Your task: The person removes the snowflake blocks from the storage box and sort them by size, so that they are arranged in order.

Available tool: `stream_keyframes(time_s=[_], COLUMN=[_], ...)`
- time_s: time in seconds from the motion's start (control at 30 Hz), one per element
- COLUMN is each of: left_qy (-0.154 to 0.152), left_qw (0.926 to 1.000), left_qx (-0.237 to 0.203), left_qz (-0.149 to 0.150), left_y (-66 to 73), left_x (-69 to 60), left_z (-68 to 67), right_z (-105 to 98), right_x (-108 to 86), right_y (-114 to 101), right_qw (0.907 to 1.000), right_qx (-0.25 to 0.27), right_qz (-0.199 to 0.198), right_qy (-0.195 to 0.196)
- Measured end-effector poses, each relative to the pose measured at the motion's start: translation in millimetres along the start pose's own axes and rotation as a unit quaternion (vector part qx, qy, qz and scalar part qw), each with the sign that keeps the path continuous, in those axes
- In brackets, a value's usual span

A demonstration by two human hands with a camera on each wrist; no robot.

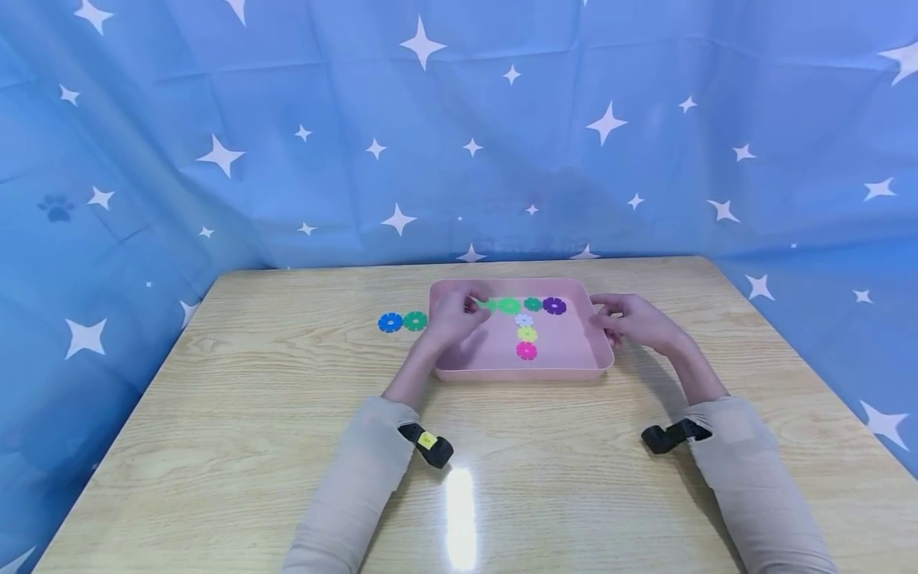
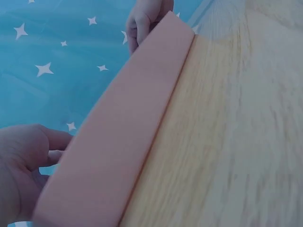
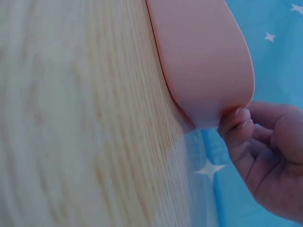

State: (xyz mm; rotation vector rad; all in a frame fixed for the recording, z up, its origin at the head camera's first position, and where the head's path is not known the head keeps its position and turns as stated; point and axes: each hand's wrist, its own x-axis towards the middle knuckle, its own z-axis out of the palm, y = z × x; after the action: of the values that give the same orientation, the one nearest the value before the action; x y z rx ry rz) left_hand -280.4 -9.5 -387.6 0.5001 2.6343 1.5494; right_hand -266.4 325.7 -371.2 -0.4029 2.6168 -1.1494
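A shallow pink tray [image 1: 502,373] stands on the table with plastic snowflake discs inside. A green disc [image 1: 491,304], a light green disc [image 1: 509,306], a darker green disc [image 1: 532,304] and a purple disc [image 1: 555,306] form a row. Below run a white disc [image 1: 524,320], a yellow disc [image 1: 527,334] and a pink disc [image 1: 527,351]. My left hand [image 1: 459,315] reaches over the tray's left side and pinches the leftmost green disc, partly covered by its fingers. My right hand [image 1: 631,319] grips the tray's right rim, fingers outside the wall [image 3: 203,56].
On the wooden table [image 1: 251,399], left of the tray, lie a blue disc [image 1: 390,322] and a green disc [image 1: 415,320] side by side. A blue curtain [image 1: 323,119] with white stars hangs behind the table's far edge.
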Motion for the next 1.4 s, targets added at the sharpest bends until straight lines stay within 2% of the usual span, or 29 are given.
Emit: stream_keyframes(time_s=[0.2,0.43,0.53,0.9,1.03,1.23,1.4], left_qy=[0.009,0.003,0.0,0.003,0.001,-0.001,0.024], left_qw=[0.9981,0.9914,0.989,0.9902,0.9925,0.9969,0.9986], left_qx=[0.051,0.125,0.142,0.121,0.096,0.05,0.034], left_qz=[-0.032,-0.039,-0.042,-0.069,-0.075,-0.06,-0.031], left_y=[-6.3,-9.2,-8.3,-7.7,-3.5,2.5,11.8], left_x=[6.6,13.2,13.4,9.0,5.8,1.1,-1.7], left_z=[8.3,13.4,13.9,14.0,13.1,8.5,-1.5], right_z=[0,0,0,0,1,1,2], right_x=[0.4,0.8,1.2,1.8,2.1,1.7,0.9], right_y=[0,1,0,2,2,3,3], right_qw=[0.9999,0.9999,0.9999,0.9999,0.9999,0.9999,0.9999], right_qx=[0.011,0.011,0.009,0.016,0.013,0.013,0.015], right_qz=[0.005,0.003,0.001,0.001,0.0,0.003,0.002], right_qy=[-0.002,-0.004,-0.003,-0.005,-0.004,-0.003,0.0])
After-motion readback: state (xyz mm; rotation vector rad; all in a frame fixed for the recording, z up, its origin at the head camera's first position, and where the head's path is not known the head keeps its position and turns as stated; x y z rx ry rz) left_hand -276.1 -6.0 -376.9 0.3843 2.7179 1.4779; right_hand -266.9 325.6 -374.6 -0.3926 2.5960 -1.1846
